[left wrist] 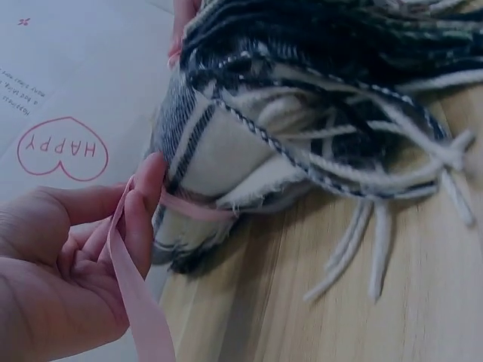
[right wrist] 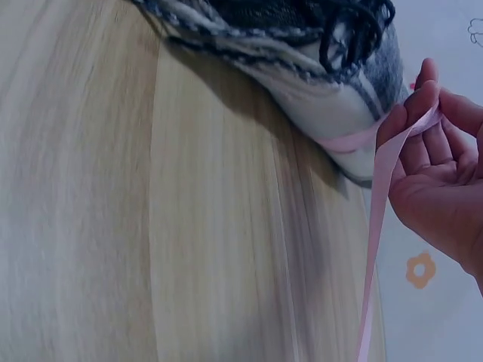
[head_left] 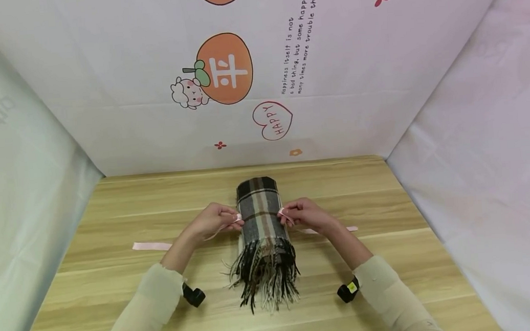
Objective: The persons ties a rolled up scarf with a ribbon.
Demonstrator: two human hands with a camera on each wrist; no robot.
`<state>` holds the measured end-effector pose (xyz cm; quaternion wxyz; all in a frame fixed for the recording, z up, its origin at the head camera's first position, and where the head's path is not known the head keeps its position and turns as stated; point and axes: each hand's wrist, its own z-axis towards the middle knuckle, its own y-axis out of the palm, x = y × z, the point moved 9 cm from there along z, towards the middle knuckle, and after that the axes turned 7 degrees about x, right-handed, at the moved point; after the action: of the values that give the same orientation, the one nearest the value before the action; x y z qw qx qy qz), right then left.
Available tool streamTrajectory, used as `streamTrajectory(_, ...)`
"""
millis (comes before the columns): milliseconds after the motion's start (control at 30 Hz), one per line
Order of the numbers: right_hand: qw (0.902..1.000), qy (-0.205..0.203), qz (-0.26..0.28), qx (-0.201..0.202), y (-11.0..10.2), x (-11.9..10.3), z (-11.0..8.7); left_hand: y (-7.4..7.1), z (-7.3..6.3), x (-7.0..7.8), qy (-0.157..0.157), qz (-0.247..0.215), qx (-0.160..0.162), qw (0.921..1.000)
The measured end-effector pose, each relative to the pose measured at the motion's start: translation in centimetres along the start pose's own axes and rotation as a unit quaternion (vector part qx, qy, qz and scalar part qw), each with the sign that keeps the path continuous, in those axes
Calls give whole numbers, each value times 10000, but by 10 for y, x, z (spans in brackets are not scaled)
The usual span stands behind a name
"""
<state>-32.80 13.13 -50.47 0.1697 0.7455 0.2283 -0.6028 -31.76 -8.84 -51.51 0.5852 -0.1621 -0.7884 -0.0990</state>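
Note:
A rolled plaid scarf (head_left: 261, 212) in black, grey, white and brown lies on the table, its fringe (head_left: 268, 275) toward the person. A pink ribbon (left wrist: 198, 210) passes round the lower side of the roll. At the scarf's left side the left hand (head_left: 218, 219) pinches one length of the ribbon between thumb and fingers. Across from it, the right hand (head_left: 303, 214) pinches the other length; in the right wrist view this ribbon (right wrist: 383, 170) hangs down from the fingers. Both ribbon tails trail outward past the wrists onto the table.
The wood-grain table (head_left: 221, 327) is bounded at the back by a white printed sheet (head_left: 151, 117) with orange and heart drawings. Pale cloth walls (head_left: 491, 160) stand at both sides. A black wrist camera (head_left: 193, 295) is strapped at the left wrist, another (head_left: 347, 291) at the right.

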Motion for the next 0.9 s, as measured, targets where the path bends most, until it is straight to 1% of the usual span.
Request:
streamTrajectory(67,9999,18,46,134,1,-1,1,2,-1,2,-45,-102,27,9999)
streamTrajectory(167,9995,7,142,291,3,-4,1,3,-4,4,-140,-77,37,9999)
streamTrajectory(233,9991,4,198,365,3,-5,2,5,-7,6,-138,135,-47,9998)
streamTrajectory(333,9987,2,249,437,4,-5,3,10,-12,9,-206,516,-295,9980)
streamTrajectory(433,9986,2,237,475,6,-5,3,14,-18,13,-172,1125,-619,9916)
streamTrajectory(567,9986,-57,178,496,7,-8,1,17,-24,19,29,1930,-939,9767)
streamTrajectory(600,9986,-85,175,500,7,-8,0,18,-25,20,79,2007,-986,9746)
streamTrajectory(667,9983,-109,233,518,8,-9,-1,18,-25,21,87,1934,-963,9763)
streamTrajectory(700,9982,-135,257,516,8,-9,-2,17,-24,22,94,1829,-915,9788)
streamTrajectory(800,9977,-139,345,558,10,-10,-4,13,-22,24,152,1509,-640,9864)
streamTrajectory(900,9975,-159,301,615,11,-10,-6,9,-20,25,195,1326,-325,9904)
